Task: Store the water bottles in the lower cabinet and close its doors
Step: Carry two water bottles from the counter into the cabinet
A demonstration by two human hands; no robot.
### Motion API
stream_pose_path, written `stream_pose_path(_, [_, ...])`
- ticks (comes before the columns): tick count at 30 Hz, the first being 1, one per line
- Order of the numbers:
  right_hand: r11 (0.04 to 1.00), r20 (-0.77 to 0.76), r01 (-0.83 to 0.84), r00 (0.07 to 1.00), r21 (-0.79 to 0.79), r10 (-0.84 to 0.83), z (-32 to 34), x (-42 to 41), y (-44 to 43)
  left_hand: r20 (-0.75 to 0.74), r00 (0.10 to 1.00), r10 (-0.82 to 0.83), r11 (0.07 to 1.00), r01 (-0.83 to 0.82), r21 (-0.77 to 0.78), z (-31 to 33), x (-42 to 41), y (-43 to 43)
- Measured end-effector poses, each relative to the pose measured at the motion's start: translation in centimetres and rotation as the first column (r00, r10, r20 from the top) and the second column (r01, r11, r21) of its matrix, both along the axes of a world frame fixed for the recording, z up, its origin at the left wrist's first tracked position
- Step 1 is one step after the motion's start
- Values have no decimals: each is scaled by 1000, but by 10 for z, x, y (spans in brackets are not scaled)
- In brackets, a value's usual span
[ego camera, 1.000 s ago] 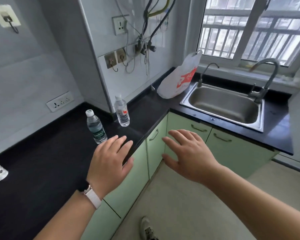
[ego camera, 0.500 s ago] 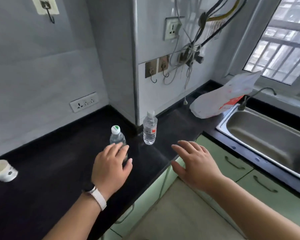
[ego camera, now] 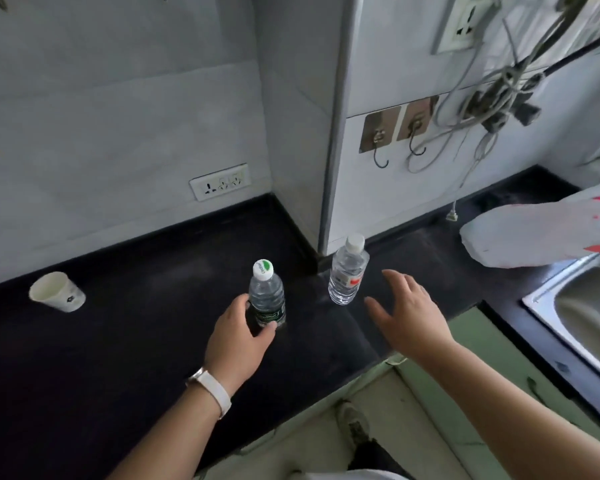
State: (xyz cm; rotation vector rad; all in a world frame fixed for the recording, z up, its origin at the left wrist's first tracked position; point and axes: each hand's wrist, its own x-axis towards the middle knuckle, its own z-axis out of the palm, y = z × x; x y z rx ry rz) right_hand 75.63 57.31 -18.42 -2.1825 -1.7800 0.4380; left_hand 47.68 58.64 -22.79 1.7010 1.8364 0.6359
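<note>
Two clear water bottles stand upright on the black countertop (ego camera: 125,341). The bottle with the green label and green-marked cap (ego camera: 266,296) is nearer to me; my left hand (ego camera: 238,337) curls round its lower half, thumb on the front of the label. The bottle with the red label and white cap (ego camera: 347,271) stands by the wall corner. My right hand (ego camera: 407,315) hovers just right of it with fingers spread, not touching. The pale green lower cabinet (ego camera: 465,337) shows only as a strip under the counter edge; its doors are mostly out of sight.
A white paper cup (ego camera: 58,292) lies on its side at the counter's left. A white plastic bag (ego camera: 541,233) slumps by the steel sink (ego camera: 582,306) at right. Hooks, cables and sockets hang on the wall behind. My shoe (ego camera: 355,424) shows on the floor below.
I have moved closer to the counter. My left hand has gone from hovering to wrapping round the green-label bottle. My right hand has reached forward toward the red-label bottle.
</note>
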Motion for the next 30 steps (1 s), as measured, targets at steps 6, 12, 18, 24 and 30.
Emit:
stream_pose_path(6, [995,-324,-76,945,-59,53,-27,37,55,167,946,278,955,-254,-151,-16,30,18])
stream_pose_path(12, [924,-442,-360,855,-130,271,-48,60,101,317,820,476,879,-442,-178,-21,55,28])
stream_pose_path(18, [841,-545,-529,741,-114,392,-59,59,128,336,746,575,817,-550,-175,-29,67,33])
stream_pose_path(24, [811,-588,-571,701,-124,404,-67,53,142,340,686,643,759,-631,-160,-28,77,33])
stream_pose_path(30, [767,-567,-631,677,-118,470,-68,43,149,318,667,674,730,-666,-151,-21,82,36])
